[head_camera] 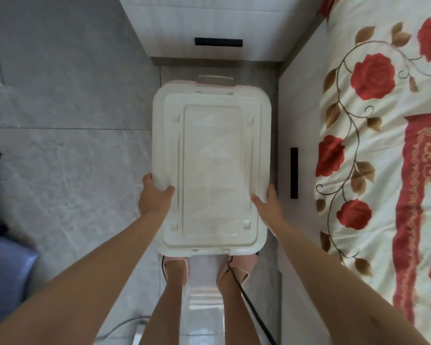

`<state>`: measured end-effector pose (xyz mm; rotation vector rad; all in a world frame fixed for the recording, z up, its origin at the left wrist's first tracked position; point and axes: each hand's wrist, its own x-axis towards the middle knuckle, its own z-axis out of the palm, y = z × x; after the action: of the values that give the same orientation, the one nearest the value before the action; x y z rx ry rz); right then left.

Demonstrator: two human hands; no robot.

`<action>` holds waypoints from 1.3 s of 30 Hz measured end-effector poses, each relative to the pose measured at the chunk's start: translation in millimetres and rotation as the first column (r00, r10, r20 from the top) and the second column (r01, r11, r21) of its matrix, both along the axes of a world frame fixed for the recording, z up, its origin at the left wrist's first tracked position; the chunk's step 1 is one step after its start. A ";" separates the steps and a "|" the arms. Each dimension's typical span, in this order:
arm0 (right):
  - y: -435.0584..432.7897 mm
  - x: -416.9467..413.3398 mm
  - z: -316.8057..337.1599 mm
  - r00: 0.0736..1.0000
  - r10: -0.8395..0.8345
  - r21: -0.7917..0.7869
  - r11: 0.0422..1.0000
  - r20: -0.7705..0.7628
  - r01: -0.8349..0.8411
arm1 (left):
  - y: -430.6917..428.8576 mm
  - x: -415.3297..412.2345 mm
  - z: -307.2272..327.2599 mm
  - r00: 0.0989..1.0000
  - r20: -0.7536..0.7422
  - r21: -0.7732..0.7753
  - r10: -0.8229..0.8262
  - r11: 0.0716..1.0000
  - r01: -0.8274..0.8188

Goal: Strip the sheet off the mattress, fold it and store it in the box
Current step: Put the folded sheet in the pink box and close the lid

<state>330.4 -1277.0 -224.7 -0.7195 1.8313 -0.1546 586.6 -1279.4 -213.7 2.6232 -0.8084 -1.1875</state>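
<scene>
1. A person stands on the grey floor (60, 95) between a white cabinet (209, 18) and the bed (302, 108), looking straight down at the storage box (184, 82), of which only a pink rim shows under its white lid (212, 168).
2. The left hand (154, 199) and right hand (271, 206) grip the lid by its two long edges. The thumbs lie on top and the fingers (147, 177) curl round the rim, their tips out of sight below.
3. The lid looks like stiff, smooth moulded plastic. It is probably light but awkwardly broad, so a two-sided hold near the middle of the long edges should keep it level.
4. The rose-patterned sheet (383, 150) is spread over the bed at the right, not yet stripped and well apart from both hands.
5. The sheet appears soft, limp and light. It is likely best taken at a corner or hem, where the cloth bunches easily into a grip.
6. Whether the box already holds anything cannot be told through the lid.
</scene>
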 end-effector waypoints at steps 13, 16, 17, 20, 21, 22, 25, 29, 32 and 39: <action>-18.9 4.0 -10.4 0.990 0.074 -0.023 0.997 -0.121 -0.078 | -21.4 20.2 -17.7 0.982 -0.058 -0.043 -0.181 0.983 0.179; -24.0 2.6 -11.3 0.995 0.029 0.016 0.999 -0.101 -0.027 | -23.4 17.0 -19.1 0.970 -0.025 0.026 -0.243 0.970 0.244; -25.5 2.7 -11.4 0.995 0.025 0.027 0.999 -0.099 -0.022 | -23.3 15.7 -20.6 0.969 -0.016 0.036 -0.248 0.968 0.248; -30.8 2.7 -10.5 0.995 0.015 0.036 0.999 -0.103 -0.011 | -26.1 16.8 -21.1 0.971 0.001 0.036 -0.240 0.970 0.240; -35.5 2.2 -7.9 0.995 0.016 0.037 0.999 -0.103 -0.013 | -28.8 17.2 -19.7 0.970 0.004 0.029 -0.241 0.970 0.241; -38.1 1.9 -6.9 0.995 0.014 0.055 0.998 -0.101 -0.009 | -29.0 17.8 -19.1 0.969 -0.002 0.029 -0.247 0.969 0.247; -54.7 -3.4 -3.1 0.994 0.047 0.107 0.994 -0.096 -0.036 | -36.9 14.0 -15.6 0.968 -0.039 0.038 -0.248 0.968 0.249; -86.1 -23.5 0.3 0.985 0.111 0.172 0.981 -0.130 -0.088 | -53.9 -5.7 -13.6 0.935 -0.183 0.114 -0.303 0.938 0.327; -109.0 -25.9 4.2 0.931 0.264 0.229 0.951 -0.251 -0.208 | -64.8 -18.1 -17.1 0.904 -0.228 0.162 -0.362 0.901 0.402; -206.3 36.2 15.0 0.835 0.413 -0.371 0.758 -0.363 -0.537 | -82.2 -1.1 -22.6 0.865 -0.449 0.345 -0.226 0.849 0.401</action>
<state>366.6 -1483.3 -209.7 -1.5988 1.8016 -0.1612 585.5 -1361.6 -236.3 2.4583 -1.0227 -2.1274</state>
